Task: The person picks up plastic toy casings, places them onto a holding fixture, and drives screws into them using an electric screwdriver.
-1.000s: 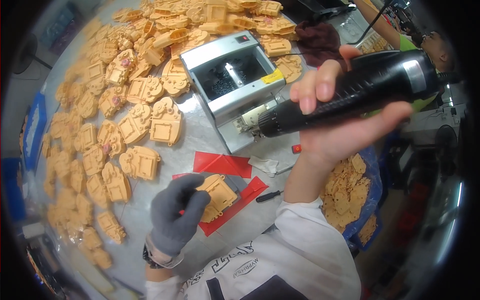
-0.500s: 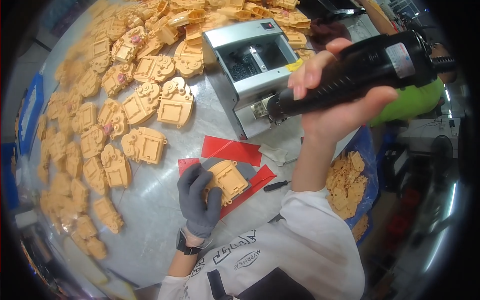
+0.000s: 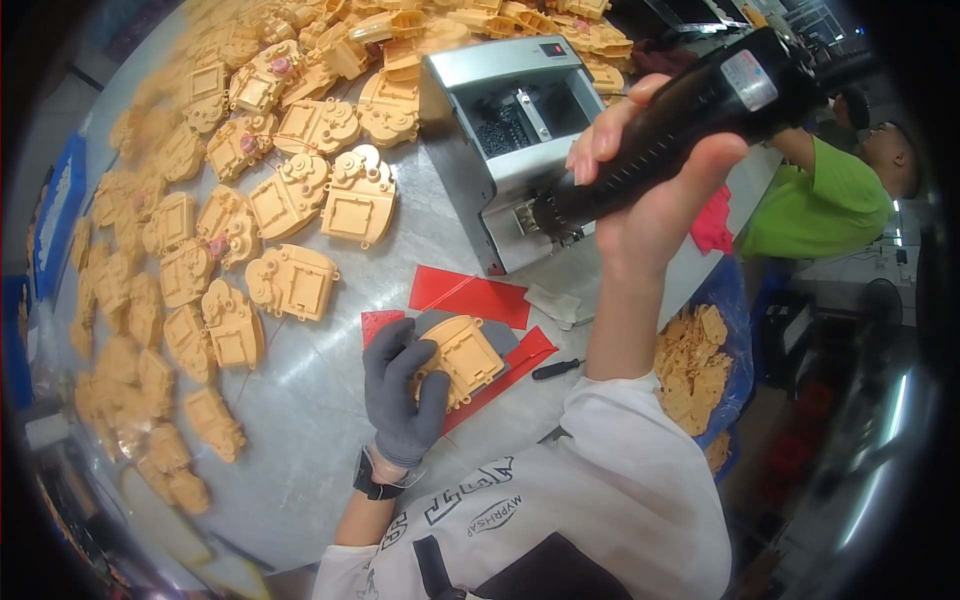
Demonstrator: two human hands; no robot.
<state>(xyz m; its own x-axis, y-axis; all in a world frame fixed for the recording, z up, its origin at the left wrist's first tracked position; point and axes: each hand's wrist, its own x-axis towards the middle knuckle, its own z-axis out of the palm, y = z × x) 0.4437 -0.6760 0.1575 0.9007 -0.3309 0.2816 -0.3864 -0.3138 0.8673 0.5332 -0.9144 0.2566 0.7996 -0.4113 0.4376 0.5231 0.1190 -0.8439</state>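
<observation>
My left hand (image 3: pixel 405 395), in a grey glove, is closed on the near left edge of a yellow-orange plastic housing (image 3: pixel 465 357). The housing lies on a dark grey pad (image 3: pixel 501 334) with red strips around it. Raised at the right, my bare right hand (image 3: pixel 650 190) grips a black electric screwdriver (image 3: pixel 690 120). Its nose end points at the front of a silver screw feeder (image 3: pixel 500 190), beside the small metal outlet. The driver's tip is hidden, so contact with the outlet cannot be told. Small dark screws show in the feeder's tray.
Several similar housings (image 3: pixel 290 282) cover the table's left and far side. A small black screwdriver (image 3: pixel 556 370) and a white cloth (image 3: pixel 552 306) lie right of the pad. A blue-lined bin (image 3: pixel 690 365) holds more yellow-orange parts. A person in green (image 3: pixel 820 200) is at the right.
The black electric screwdriver has tilted and shifted a little to the left, still at the feeder's front. More of the person in green and a pink cloth now shows. My left hand keeps its hold.
</observation>
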